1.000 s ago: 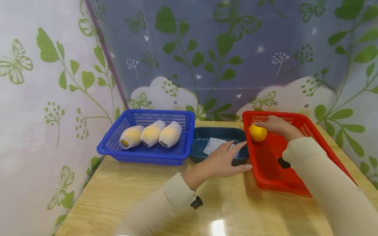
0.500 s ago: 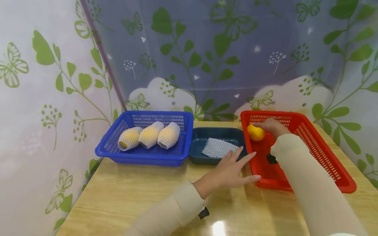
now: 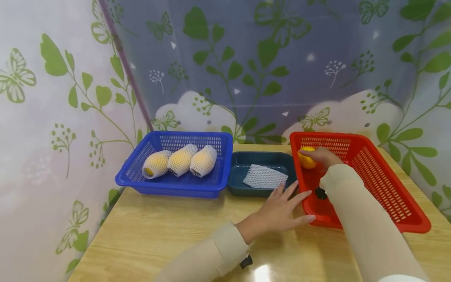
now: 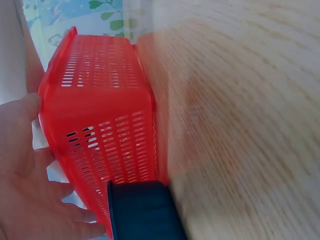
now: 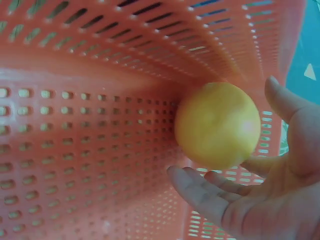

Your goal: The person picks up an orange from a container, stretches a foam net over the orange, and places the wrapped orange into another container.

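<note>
In the head view, my right hand [image 3: 325, 156] is inside the red basket [image 3: 415, 225], at a round yellow fruit [image 3: 307, 159] by the left wall. In the right wrist view, the fingers [image 5: 200, 192] reach below and behind the fruit [image 5: 217, 125], while the thumb stands apart from it. My left hand [image 3: 278, 214] lies with spread fingers along the basket's near left rim. Seen from the left wrist, its thumb and fingertips are against or close to the rim of the basket [image 4: 100, 105].
A dark teal tray [image 3: 243, 156] holding a flat white foam net [image 3: 265, 177] stands left of the red basket. Further left is a blue basket [image 3: 176, 190] with three yellow fruits in foam nets [image 3: 203, 160]. All rest on a wooden table [image 3: 151, 227] before a patterned curtain.
My left hand has shifted right and toward me, off the tray and onto the red basket's rim. The right hand stays at the fruit, its forearm swung left.
</note>
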The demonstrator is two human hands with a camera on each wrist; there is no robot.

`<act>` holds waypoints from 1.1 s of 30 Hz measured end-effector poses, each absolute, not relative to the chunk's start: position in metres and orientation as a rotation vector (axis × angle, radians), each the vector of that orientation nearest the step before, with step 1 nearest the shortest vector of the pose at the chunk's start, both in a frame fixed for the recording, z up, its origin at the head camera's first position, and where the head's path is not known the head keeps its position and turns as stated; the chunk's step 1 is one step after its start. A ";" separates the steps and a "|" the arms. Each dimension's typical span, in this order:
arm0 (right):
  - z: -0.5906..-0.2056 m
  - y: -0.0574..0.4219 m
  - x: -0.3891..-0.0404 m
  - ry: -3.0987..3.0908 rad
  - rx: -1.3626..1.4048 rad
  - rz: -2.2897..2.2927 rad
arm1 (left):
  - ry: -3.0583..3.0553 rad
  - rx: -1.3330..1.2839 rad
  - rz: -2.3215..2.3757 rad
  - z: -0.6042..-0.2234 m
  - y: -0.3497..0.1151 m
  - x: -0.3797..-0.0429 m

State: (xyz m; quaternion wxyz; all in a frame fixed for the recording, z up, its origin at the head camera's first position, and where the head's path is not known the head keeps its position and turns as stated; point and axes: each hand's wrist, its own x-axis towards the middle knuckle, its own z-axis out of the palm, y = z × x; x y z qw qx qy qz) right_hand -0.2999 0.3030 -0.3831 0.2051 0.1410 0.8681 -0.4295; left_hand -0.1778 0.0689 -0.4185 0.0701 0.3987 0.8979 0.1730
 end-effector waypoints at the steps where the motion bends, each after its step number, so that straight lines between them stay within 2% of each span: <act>1: -0.385 0.302 -0.299 2.408 0.397 -1.231 | 2.699 1.199 0.536 -0.419 0.070 -0.177; 25: -0.411 0.302 -0.299 2.498 0.485 -1.461 | 2.673 1.153 0.623 -0.419 0.074 -0.172; 33: -0.415 0.304 -0.303 2.544 0.417 -1.397 | 2.667 1.133 0.623 -0.418 0.072 -0.173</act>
